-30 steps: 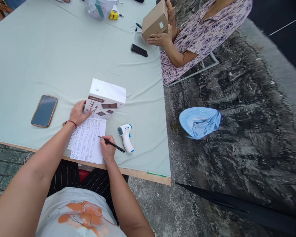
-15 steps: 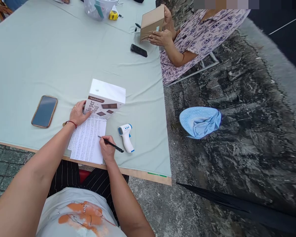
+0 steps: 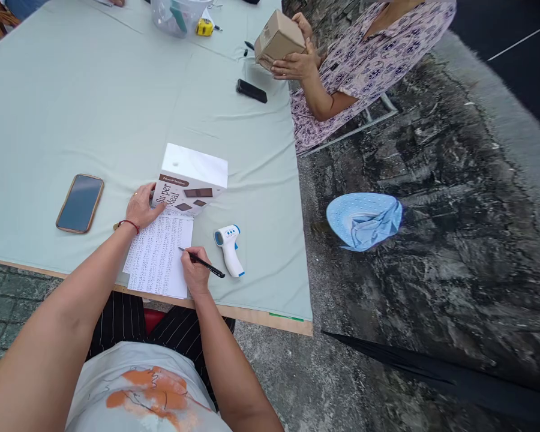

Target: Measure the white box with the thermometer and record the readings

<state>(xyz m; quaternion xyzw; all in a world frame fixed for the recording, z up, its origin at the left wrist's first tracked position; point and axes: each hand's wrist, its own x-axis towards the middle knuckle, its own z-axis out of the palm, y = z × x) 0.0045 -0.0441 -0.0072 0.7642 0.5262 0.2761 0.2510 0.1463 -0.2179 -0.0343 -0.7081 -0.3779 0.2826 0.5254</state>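
Observation:
A white "Super Meal" box (image 3: 196,165) stands on the table at the top edge of some printed sheets (image 3: 159,255). My left hand (image 3: 143,206) grips the box's left side, thumb on its front face and the other fingers partly hidden beside it. In my right hand (image 3: 195,273) is a black pen (image 3: 209,264), pinched between the fingers, its tip at the right part of the top sheet. Just right of that hand lies a white and blue infrared thermometer (image 3: 229,249). A smartphone (image 3: 80,203) in a brown case rests to the left of my left hand.
Across the table's right edge, another person (image 3: 337,90) holds a cardboard box (image 3: 279,39). Near it lies a black oblong object (image 3: 252,90). Farther back are a yellow tape measure (image 3: 204,27) and a clear plastic tub (image 3: 177,17). A blue hat (image 3: 364,221) lies on the ground.
The other person has turned and tilted the cardboard box. My hands, the pen and the white box hold nearly the same places; the view has shifted slightly.

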